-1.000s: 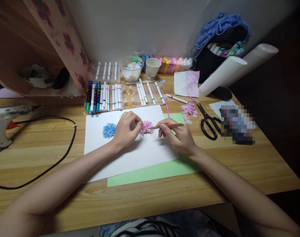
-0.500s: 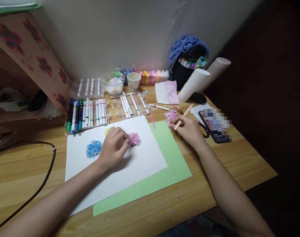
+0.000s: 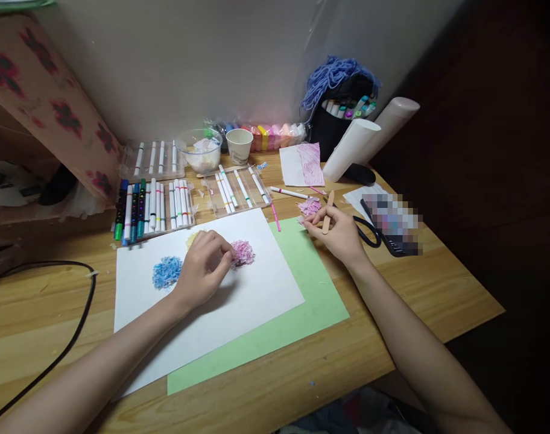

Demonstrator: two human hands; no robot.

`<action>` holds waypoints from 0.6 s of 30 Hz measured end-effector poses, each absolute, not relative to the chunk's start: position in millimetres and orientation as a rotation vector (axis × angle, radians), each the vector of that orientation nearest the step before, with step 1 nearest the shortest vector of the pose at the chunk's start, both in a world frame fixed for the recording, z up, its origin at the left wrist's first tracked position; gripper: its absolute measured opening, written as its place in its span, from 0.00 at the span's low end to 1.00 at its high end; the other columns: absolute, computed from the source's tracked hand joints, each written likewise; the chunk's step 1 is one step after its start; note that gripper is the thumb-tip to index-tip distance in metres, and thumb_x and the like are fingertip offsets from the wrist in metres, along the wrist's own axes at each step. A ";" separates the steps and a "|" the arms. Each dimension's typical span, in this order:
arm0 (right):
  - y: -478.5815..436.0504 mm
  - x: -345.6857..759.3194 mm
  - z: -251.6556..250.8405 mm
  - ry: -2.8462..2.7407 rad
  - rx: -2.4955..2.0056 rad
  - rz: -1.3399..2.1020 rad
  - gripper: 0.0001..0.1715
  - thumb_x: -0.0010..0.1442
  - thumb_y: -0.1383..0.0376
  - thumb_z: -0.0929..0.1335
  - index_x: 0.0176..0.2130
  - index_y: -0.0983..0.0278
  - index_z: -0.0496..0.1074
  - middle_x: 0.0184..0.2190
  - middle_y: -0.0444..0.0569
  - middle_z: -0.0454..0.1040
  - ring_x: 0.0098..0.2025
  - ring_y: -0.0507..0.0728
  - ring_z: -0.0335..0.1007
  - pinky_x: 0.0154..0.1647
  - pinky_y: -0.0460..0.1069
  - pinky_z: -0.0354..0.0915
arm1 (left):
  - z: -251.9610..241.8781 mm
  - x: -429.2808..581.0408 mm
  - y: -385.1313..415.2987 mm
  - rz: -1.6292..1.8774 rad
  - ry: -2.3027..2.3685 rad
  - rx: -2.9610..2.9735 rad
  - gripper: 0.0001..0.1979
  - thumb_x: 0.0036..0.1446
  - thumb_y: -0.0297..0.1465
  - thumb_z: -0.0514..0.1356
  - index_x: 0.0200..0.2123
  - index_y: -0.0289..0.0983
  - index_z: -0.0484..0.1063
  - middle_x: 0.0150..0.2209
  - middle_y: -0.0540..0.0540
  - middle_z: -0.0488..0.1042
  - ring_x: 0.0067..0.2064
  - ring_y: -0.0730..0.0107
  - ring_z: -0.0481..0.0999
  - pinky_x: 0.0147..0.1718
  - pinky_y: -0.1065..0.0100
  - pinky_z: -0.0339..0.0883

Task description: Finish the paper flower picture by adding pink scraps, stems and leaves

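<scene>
Paper (image 3: 223, 331) is topped by a blue clump (image 3: 167, 272) at ten o'clock and yellow clump (image 3: 191, 240) at twelve, seemingly done. Pink clump (image 3: 244, 253) at two, loose scraps (image 3: 310, 207) left beyond, is touched by the left hand (image 3: 202, 265), whether pinched cannot be told; a stick (image 3: 328, 220) is gripped by the right hand (image 3: 342, 236).

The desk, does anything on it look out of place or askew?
Two small things: a marker lies loose on the desk, though others lie in clear cases, and the white sheet covers the green sheet unevenly, leaving green showing below and right.
</scene>
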State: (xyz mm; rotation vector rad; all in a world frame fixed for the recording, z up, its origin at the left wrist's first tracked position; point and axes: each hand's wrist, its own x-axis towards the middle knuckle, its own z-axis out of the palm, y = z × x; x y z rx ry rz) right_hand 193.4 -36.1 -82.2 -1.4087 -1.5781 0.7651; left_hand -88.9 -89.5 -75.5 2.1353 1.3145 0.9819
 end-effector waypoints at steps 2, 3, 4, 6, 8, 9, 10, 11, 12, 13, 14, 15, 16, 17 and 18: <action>-40.7 185.7 -80.2 -1.510 -1.310 0.966 0.15 0.48 0.62 0.73 0.25 0.62 0.62 0.30 0.49 0.77 0.37 0.60 0.76 0.40 0.53 0.68 | -76.7 -88.0 -90.0 0.983 1.316 2.160 0.08 0.59 0.26 0.52 0.28 0.38 0.68 0.30 0.48 0.68 0.35 0.66 0.64 0.37 0.62 0.58; -44.2 180.2 -78.8 -1.487 -1.277 1.052 0.16 0.48 0.62 0.73 0.25 0.62 0.62 0.30 0.49 0.77 0.37 0.59 0.76 0.41 0.53 0.68 | -77.2 -87.4 -90.3 0.982 1.318 2.183 0.08 0.59 0.26 0.53 0.29 0.38 0.68 0.30 0.48 0.68 0.36 0.65 0.64 0.37 0.61 0.58; -48.3 173.7 -77.3 -1.476 -1.252 1.126 0.16 0.47 0.61 0.74 0.25 0.62 0.62 0.30 0.49 0.77 0.37 0.59 0.76 0.41 0.53 0.68 | -77.8 -86.6 -90.6 0.980 1.320 2.212 0.07 0.59 0.27 0.53 0.29 0.38 0.68 0.30 0.47 0.68 0.36 0.65 0.64 0.37 0.61 0.58; -58.5 159.3 -74.3 -1.478 -1.207 1.252 0.17 0.48 0.60 0.74 0.26 0.62 0.63 0.31 0.49 0.77 0.36 0.58 0.76 0.41 0.53 0.69 | -78.4 -84.8 -91.3 0.960 1.322 2.280 0.05 0.58 0.28 0.54 0.32 0.38 0.69 0.31 0.47 0.69 0.36 0.65 0.64 0.37 0.61 0.58; -69.3 145.2 -72.2 -1.493 -1.169 1.353 0.16 0.48 0.60 0.74 0.26 0.63 0.63 0.31 0.50 0.77 0.36 0.58 0.76 0.39 0.52 0.69 | -78.4 -83.1 -92.3 0.927 1.305 2.335 0.04 0.58 0.30 0.56 0.34 0.38 0.69 0.33 0.46 0.69 0.37 0.64 0.64 0.37 0.61 0.59; -74.3 139.1 -71.7 -1.500 -1.156 1.389 0.16 0.48 0.60 0.74 0.26 0.63 0.63 0.31 0.50 0.77 0.36 0.58 0.76 0.38 0.52 0.69 | -78.1 -82.4 -93.1 0.913 1.292 2.353 0.04 0.58 0.31 0.56 0.35 0.38 0.69 0.34 0.46 0.70 0.37 0.64 0.64 0.37 0.61 0.59; -78.8 133.8 -71.5 -1.507 -1.145 1.417 0.16 0.49 0.60 0.74 0.26 0.63 0.63 0.31 0.50 0.77 0.36 0.57 0.76 0.38 0.51 0.69 | -77.7 -81.6 -94.2 0.900 1.279 2.364 0.04 0.58 0.32 0.57 0.36 0.38 0.69 0.34 0.46 0.70 0.38 0.64 0.64 0.37 0.62 0.59; -82.5 129.4 -71.6 -1.513 -1.134 1.435 0.16 0.49 0.61 0.74 0.26 0.63 0.63 0.31 0.49 0.77 0.35 0.57 0.75 0.37 0.51 0.69 | -77.1 -80.7 -95.5 0.891 1.263 2.374 0.05 0.58 0.32 0.57 0.36 0.38 0.69 0.35 0.45 0.70 0.38 0.64 0.64 0.37 0.62 0.59; -85.5 125.9 -72.0 -1.518 -1.122 1.447 0.16 0.49 0.61 0.74 0.26 0.63 0.63 0.31 0.49 0.77 0.35 0.56 0.75 0.37 0.51 0.69 | -76.5 -79.7 -97.1 0.884 1.247 2.382 0.06 0.58 0.33 0.57 0.36 0.37 0.69 0.35 0.45 0.70 0.38 0.64 0.64 0.37 0.62 0.59; -87.7 123.2 -72.4 -1.522 -1.108 1.455 0.16 0.49 0.61 0.74 0.26 0.63 0.63 0.30 0.49 0.77 0.35 0.56 0.75 0.37 0.51 0.69 | -76.0 -78.6 -98.9 0.872 1.232 2.391 0.06 0.57 0.33 0.57 0.35 0.37 0.69 0.35 0.45 0.70 0.38 0.65 0.64 0.37 0.62 0.59; -89.4 121.2 -72.9 -1.526 -1.096 1.465 0.16 0.50 0.61 0.74 0.26 0.63 0.63 0.30 0.49 0.77 0.34 0.56 0.75 0.38 0.51 0.69 | -75.6 -77.5 -100.8 0.860 1.221 2.397 0.05 0.58 0.33 0.57 0.35 0.37 0.69 0.34 0.45 0.70 0.37 0.65 0.64 0.37 0.62 0.59; -90.6 119.7 -73.3 -1.531 -1.086 1.475 0.16 0.50 0.60 0.73 0.26 0.63 0.63 0.30 0.48 0.76 0.34 0.56 0.74 0.38 0.51 0.69 | -75.3 -76.3 -102.7 0.848 1.217 2.398 0.05 0.58 0.33 0.57 0.34 0.38 0.69 0.34 0.45 0.70 0.37 0.65 0.64 0.36 0.62 0.59; -91.3 118.7 -73.8 -1.538 -1.081 1.485 0.17 0.50 0.60 0.73 0.26 0.63 0.62 0.30 0.48 0.76 0.34 0.56 0.74 0.38 0.51 0.69 | -75.0 -75.3 -104.4 0.837 1.220 2.394 0.05 0.58 0.32 0.56 0.33 0.38 0.68 0.33 0.46 0.70 0.36 0.65 0.64 0.36 0.63 0.59; -91.8 118.2 -74.1 -1.545 -1.078 1.494 0.17 0.50 0.60 0.73 0.26 0.63 0.62 0.30 0.48 0.76 0.34 0.55 0.74 0.38 0.51 0.69 | -74.8 -74.4 -105.9 0.829 1.228 2.385 0.05 0.58 0.32 0.55 0.33 0.38 0.68 0.33 0.46 0.70 0.36 0.65 0.63 0.36 0.63 0.59; -91.9 118.1 -74.5 -1.551 -1.078 1.494 0.17 0.50 0.60 0.73 0.26 0.63 0.62 0.30 0.48 0.76 0.34 0.55 0.74 0.38 0.51 0.68 | -74.7 -74.0 -107.0 0.824 1.240 2.369 0.04 0.58 0.31 0.55 0.32 0.38 0.68 0.33 0.46 0.70 0.36 0.65 0.63 0.36 0.63 0.59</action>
